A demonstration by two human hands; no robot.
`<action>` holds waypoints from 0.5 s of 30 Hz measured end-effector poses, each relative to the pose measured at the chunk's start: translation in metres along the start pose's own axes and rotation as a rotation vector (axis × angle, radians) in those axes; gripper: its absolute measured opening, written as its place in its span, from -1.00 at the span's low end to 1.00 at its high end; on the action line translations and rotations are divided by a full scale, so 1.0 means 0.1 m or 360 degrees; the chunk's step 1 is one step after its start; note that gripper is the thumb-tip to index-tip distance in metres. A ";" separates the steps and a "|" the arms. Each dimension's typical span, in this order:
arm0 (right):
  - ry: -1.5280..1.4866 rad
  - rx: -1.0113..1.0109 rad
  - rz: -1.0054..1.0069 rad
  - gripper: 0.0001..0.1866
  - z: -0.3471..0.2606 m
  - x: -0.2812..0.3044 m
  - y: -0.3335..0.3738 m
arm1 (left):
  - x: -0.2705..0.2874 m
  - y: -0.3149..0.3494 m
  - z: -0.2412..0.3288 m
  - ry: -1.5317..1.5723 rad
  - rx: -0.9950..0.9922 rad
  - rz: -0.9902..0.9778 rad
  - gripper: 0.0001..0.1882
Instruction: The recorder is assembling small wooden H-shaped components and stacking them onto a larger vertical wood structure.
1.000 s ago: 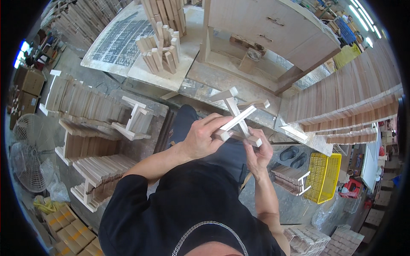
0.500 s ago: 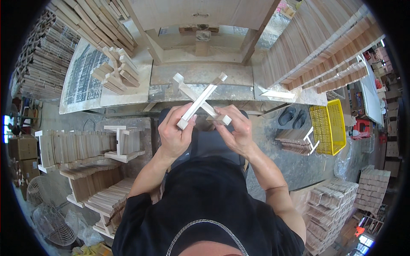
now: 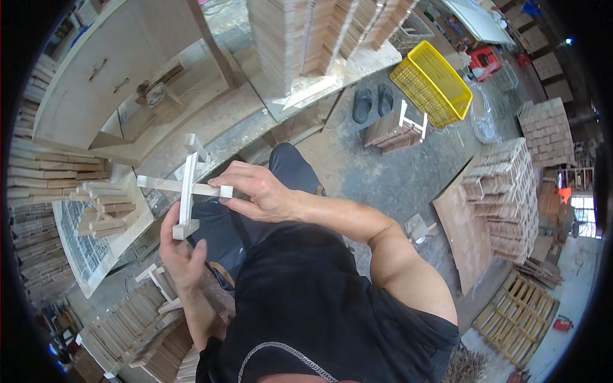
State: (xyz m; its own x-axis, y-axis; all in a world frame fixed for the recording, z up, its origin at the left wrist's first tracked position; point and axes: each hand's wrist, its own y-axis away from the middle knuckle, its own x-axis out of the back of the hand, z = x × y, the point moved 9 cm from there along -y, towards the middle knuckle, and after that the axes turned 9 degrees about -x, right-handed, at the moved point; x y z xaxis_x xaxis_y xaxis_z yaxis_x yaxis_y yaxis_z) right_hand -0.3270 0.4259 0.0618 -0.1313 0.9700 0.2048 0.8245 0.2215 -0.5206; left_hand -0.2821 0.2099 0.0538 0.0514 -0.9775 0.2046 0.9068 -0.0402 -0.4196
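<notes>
Dusty workbench (image 3: 214, 131) spans far left, stacked slats (image 3: 274, 45) upright on its right part; yellow crate (image 3: 418, 83) on floor, far right. Wooden cross frame (image 3: 188, 185) held up left of centre, above lap, at bench's near edge. Its pale top bar runs near to far, other bar left to right. Right hand (image 3: 258, 191) pinches right end block between thumb and fingers. Left hand (image 3: 184, 260) close below near end block, thumb spread wide, fingers alongside; contact unclear.

Yellow plastic crate (image 3: 416, 91) near black slippers (image 3: 362, 106) on grey floor (image 3: 431, 167)
</notes>
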 end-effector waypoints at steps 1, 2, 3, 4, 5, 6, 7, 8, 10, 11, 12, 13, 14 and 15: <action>-0.0003 0.0021 -0.0008 -0.61 0.00 0.02 0.02 | 0.01 -0.01 -0.05 0.0213 0.0098 -0.0086 -0.33; -0.0017 0.0054 -0.0006 -0.61 -0.01 0.04 0.05 | 0.03 -0.01 -0.11 0.0426 0.0215 -0.0158 -0.32; -0.0011 0.0036 -0.0004 -0.61 0.01 0.06 0.07 | 0.06 -0.02 -0.25 0.0482 0.0402 -0.0153 -0.37; -0.0019 0.0044 -0.0018 -0.61 0.01 0.06 0.09 | 0.13 -0.07 -0.26 0.0505 0.0380 -0.0153 -0.37; -0.0035 0.0057 -0.0020 -0.61 0.00 0.06 0.11 | 0.16 -0.08 -0.34 0.0696 0.0513 -0.0100 -0.40; -0.0025 0.0034 -0.0012 -0.61 0.02 0.06 0.14 | 0.13 -0.08 -0.37 0.0970 0.0592 -0.0106 -0.44; 0.0001 0.0088 0.0015 -0.60 -0.01 0.07 0.16 | 0.13 -0.08 -0.42 0.0797 0.0628 -0.0121 -0.52; 0.0023 0.0154 0.0066 -0.60 -0.04 0.09 0.20 | 0.12 -0.09 -0.45 0.0773 0.0650 -0.0116 -0.52; 0.0062 0.0119 0.0091 -0.60 -0.03 0.11 0.26 | -0.03 -0.08 -0.47 0.0583 0.0720 -0.0335 -0.57; 0.0035 0.0149 0.0090 -0.61 -0.04 0.13 0.29 | -0.04 -0.05 -0.53 0.0535 0.0834 -0.0255 -0.68; 0.0001 0.0179 0.0100 -0.61 -0.06 0.16 0.32 | -0.12 -0.08 -0.50 0.0561 0.0800 -0.0318 -0.68; 0.0022 0.0184 0.0118 -0.63 -0.07 0.18 0.34 | -0.16 -0.08 -0.52 0.0533 0.0858 -0.0325 -0.72; 0.0063 0.0158 0.0149 -0.63 -0.05 0.22 0.36 | -0.20 -0.08 -0.54 0.0527 0.0920 -0.0320 -0.76; 0.0071 0.0181 0.0152 -0.64 -0.06 0.26 0.38 | -0.22 -0.08 -0.56 0.0504 0.0956 -0.0290 -0.81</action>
State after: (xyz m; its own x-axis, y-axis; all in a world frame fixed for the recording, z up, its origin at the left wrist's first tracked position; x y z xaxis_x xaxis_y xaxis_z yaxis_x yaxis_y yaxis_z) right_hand -0.2954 0.4586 0.0525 -0.0289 0.9823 0.1852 0.7643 0.1411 -0.6293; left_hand -0.3136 0.2200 0.0033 -0.1647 -0.9830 -0.0808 0.9683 -0.1767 0.1765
